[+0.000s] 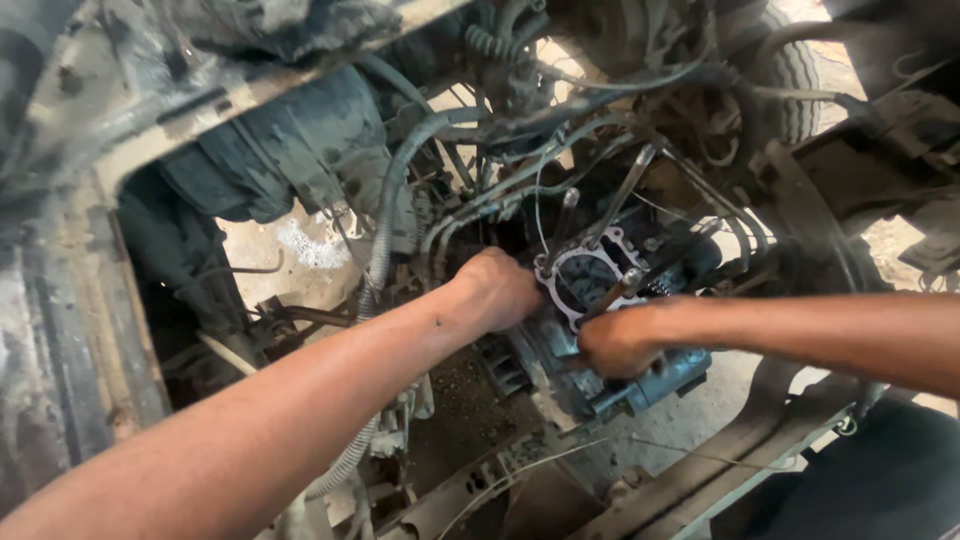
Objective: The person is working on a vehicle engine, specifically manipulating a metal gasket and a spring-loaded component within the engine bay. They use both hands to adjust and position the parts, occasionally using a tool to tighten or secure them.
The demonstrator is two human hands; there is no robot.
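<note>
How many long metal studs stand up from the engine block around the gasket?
3 show clearly: one stud above the gasket's upper left, one above its upper right, one beside the right hand. The left hand may hide another.

Both hands [497, 288] [618, 340] outstretched, fingers curled.

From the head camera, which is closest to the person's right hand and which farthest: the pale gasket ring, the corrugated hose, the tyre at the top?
From the right hand:
1. Pale gasket ring, just above it.
2. Corrugated hose, farther left, past the left hand.
3. Tyre, far up, top right.
</note>
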